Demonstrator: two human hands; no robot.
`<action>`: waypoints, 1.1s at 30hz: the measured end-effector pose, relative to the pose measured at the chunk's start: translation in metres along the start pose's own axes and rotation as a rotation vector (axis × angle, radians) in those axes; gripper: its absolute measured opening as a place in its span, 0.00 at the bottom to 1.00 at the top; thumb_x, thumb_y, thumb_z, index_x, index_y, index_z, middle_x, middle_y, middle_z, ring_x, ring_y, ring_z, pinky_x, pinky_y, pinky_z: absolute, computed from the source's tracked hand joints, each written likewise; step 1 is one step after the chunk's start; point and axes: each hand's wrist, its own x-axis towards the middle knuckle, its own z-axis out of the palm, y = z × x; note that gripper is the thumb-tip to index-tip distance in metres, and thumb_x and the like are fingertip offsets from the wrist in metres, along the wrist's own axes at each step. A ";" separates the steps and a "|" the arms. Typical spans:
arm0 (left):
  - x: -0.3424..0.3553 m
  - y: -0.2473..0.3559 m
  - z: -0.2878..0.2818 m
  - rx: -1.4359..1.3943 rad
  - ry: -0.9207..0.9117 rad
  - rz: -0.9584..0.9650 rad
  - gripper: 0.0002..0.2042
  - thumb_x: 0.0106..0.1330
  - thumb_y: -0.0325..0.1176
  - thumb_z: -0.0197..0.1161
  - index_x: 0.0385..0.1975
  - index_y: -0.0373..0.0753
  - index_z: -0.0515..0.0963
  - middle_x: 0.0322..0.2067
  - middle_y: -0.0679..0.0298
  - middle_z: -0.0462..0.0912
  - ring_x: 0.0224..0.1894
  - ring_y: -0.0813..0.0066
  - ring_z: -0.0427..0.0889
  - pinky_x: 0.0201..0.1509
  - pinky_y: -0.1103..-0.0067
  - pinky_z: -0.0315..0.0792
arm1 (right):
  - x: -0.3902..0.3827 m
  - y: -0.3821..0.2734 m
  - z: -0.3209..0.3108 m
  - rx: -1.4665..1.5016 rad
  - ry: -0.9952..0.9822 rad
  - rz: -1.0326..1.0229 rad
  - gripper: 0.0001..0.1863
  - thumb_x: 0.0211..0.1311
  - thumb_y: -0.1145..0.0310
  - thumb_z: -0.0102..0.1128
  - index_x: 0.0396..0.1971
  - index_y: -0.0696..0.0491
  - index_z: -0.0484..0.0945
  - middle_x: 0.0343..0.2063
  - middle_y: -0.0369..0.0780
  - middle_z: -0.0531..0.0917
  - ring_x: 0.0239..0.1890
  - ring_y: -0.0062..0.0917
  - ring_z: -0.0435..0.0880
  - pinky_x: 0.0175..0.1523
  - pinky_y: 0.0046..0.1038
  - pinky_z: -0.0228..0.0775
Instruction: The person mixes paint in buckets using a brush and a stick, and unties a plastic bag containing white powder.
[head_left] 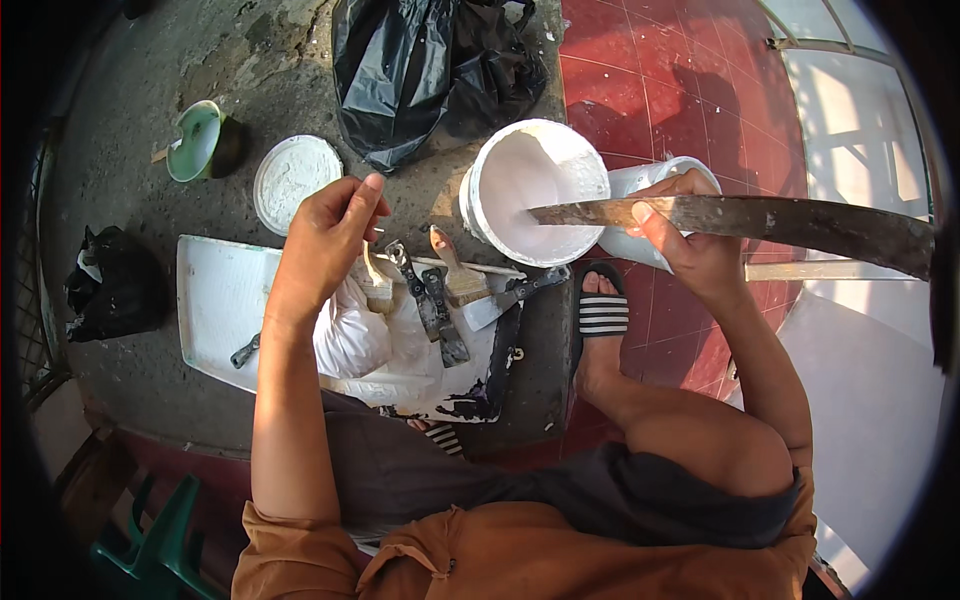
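My right hand (697,250) grips a long flat wooden stick (820,222), thumb on top. The stick's left end reaches into a bucket (472,212) of white paint (508,190). My left hand (330,235) is raised over a white tray (222,305), fingers curled in and thumb pressed against them; whatever they hold, if anything, is hidden. Below that hand, a knotted white plastic bag (352,335) lies in the tray. Beside it are a small brush (378,290), a wider paintbrush (464,284), dark-handled scrapers (436,308) and a broad putty knife (492,307).
Behind the bucket sits a large black plastic bag (400,75). A second white bucket (632,182) stands at its right. Farther left are a paint-smeared white lid (297,182), a green container (203,150) and a small black bag (118,290). A green plastic chair (165,545) is at lower left.
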 end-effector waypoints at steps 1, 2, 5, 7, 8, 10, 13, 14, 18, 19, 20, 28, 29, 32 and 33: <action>0.000 0.000 0.000 0.018 -0.005 0.013 0.20 0.76 0.48 0.56 0.30 0.37 0.80 0.22 0.72 0.75 0.25 0.86 0.70 0.31 0.84 0.66 | 0.002 -0.005 0.007 0.165 -0.006 0.075 0.08 0.61 0.73 0.69 0.35 0.58 0.78 0.32 0.39 0.87 0.34 0.18 0.84 0.39 0.23 0.76; 0.000 0.000 0.000 0.018 -0.006 0.014 0.20 0.76 0.48 0.56 0.30 0.37 0.80 0.22 0.72 0.75 0.25 0.86 0.70 0.31 0.84 0.66 | 0.004 -0.010 0.013 0.330 -0.012 0.149 0.07 0.61 0.73 0.69 0.35 0.57 0.79 0.32 0.39 0.87 0.34 0.17 0.84 0.39 0.22 0.76; -0.001 -0.002 -0.002 0.014 -0.012 0.017 0.20 0.76 0.49 0.56 0.31 0.36 0.81 0.21 0.72 0.75 0.26 0.86 0.71 0.32 0.84 0.66 | 0.013 -0.010 0.022 0.273 0.050 0.039 0.07 0.62 0.73 0.69 0.34 0.58 0.80 0.33 0.39 0.88 0.35 0.17 0.85 0.39 0.21 0.76; -0.003 0.000 -0.004 0.011 0.006 -0.033 0.20 0.76 0.49 0.56 0.31 0.36 0.81 0.22 0.72 0.75 0.26 0.86 0.71 0.32 0.84 0.66 | 0.016 -0.008 0.020 0.218 0.081 -0.001 0.07 0.62 0.73 0.70 0.35 0.58 0.81 0.33 0.39 0.88 0.35 0.17 0.85 0.40 0.22 0.76; -0.003 0.000 -0.005 0.011 0.008 -0.034 0.20 0.76 0.49 0.56 0.31 0.36 0.81 0.22 0.72 0.75 0.26 0.86 0.71 0.32 0.84 0.66 | 0.018 -0.007 0.018 0.161 0.115 -0.038 0.07 0.61 0.73 0.70 0.35 0.58 0.81 0.34 0.39 0.88 0.35 0.18 0.85 0.41 0.22 0.77; -0.001 -0.001 -0.005 0.021 0.003 -0.036 0.20 0.76 0.49 0.56 0.32 0.36 0.81 0.22 0.72 0.75 0.26 0.86 0.71 0.32 0.84 0.67 | 0.015 0.004 0.015 0.147 0.135 -0.036 0.07 0.61 0.73 0.70 0.35 0.58 0.81 0.34 0.40 0.88 0.35 0.18 0.85 0.41 0.22 0.77; 0.001 0.002 -0.001 -0.005 0.009 -0.013 0.20 0.76 0.47 0.58 0.30 0.34 0.80 0.23 0.70 0.76 0.27 0.85 0.72 0.32 0.84 0.68 | 0.015 0.010 0.018 0.162 0.161 -0.021 0.07 0.61 0.74 0.70 0.36 0.58 0.81 0.36 0.40 0.88 0.36 0.18 0.85 0.42 0.22 0.77; 0.001 0.002 0.000 -0.004 0.004 -0.012 0.20 0.76 0.47 0.58 0.30 0.34 0.80 0.23 0.70 0.76 0.27 0.85 0.72 0.32 0.84 0.68 | 0.014 0.010 0.020 0.192 0.164 -0.011 0.07 0.61 0.74 0.70 0.36 0.58 0.80 0.37 0.40 0.88 0.36 0.19 0.85 0.42 0.23 0.77; 0.001 0.003 0.001 -0.018 -0.005 -0.035 0.20 0.75 0.47 0.58 0.31 0.33 0.80 0.23 0.70 0.76 0.27 0.84 0.72 0.33 0.83 0.68 | 0.009 0.006 0.026 0.209 0.075 -0.072 0.08 0.61 0.75 0.70 0.35 0.58 0.78 0.39 0.41 0.88 0.36 0.20 0.85 0.41 0.23 0.77; 0.001 0.003 0.001 -0.012 -0.001 -0.035 0.20 0.75 0.47 0.58 0.31 0.33 0.80 0.23 0.71 0.76 0.27 0.84 0.72 0.33 0.83 0.68 | 0.005 0.003 0.027 0.254 0.033 -0.039 0.08 0.61 0.75 0.70 0.35 0.57 0.77 0.40 0.42 0.88 0.36 0.20 0.85 0.41 0.24 0.77; 0.002 0.002 0.001 -0.013 -0.002 -0.036 0.20 0.75 0.47 0.58 0.31 0.33 0.80 0.23 0.71 0.76 0.27 0.84 0.72 0.33 0.83 0.68 | 0.001 0.001 0.027 0.300 -0.010 -0.006 0.09 0.60 0.76 0.70 0.34 0.57 0.76 0.40 0.42 0.88 0.36 0.21 0.85 0.42 0.24 0.77; 0.002 -0.002 -0.001 -0.017 -0.007 -0.016 0.20 0.76 0.49 0.57 0.32 0.36 0.80 0.22 0.72 0.75 0.26 0.86 0.71 0.32 0.84 0.66 | 0.006 0.004 -0.014 0.222 -0.182 0.013 0.10 0.60 0.72 0.71 0.36 0.58 0.79 0.37 0.40 0.87 0.36 0.18 0.83 0.43 0.25 0.76; 0.002 -0.003 -0.002 -0.016 -0.004 -0.018 0.20 0.76 0.49 0.57 0.32 0.36 0.80 0.22 0.72 0.75 0.26 0.86 0.71 0.32 0.84 0.66 | 0.009 0.005 -0.016 0.166 -0.138 0.013 0.09 0.61 0.72 0.71 0.37 0.58 0.80 0.36 0.39 0.86 0.36 0.18 0.83 0.43 0.25 0.76; 0.002 -0.005 -0.003 0.001 -0.007 -0.019 0.20 0.76 0.48 0.56 0.32 0.36 0.80 0.22 0.71 0.76 0.26 0.86 0.72 0.33 0.84 0.66 | 0.018 0.004 -0.013 0.138 -0.063 0.025 0.08 0.62 0.73 0.69 0.37 0.59 0.79 0.35 0.38 0.86 0.37 0.18 0.82 0.43 0.25 0.75; 0.003 -0.006 -0.003 0.011 -0.018 -0.011 0.19 0.77 0.47 0.56 0.32 0.36 0.80 0.22 0.71 0.76 0.26 0.86 0.72 0.32 0.84 0.67 | 0.020 0.006 -0.009 0.175 -0.019 0.029 0.08 0.62 0.73 0.69 0.36 0.59 0.79 0.36 0.39 0.86 0.37 0.18 0.83 0.43 0.25 0.76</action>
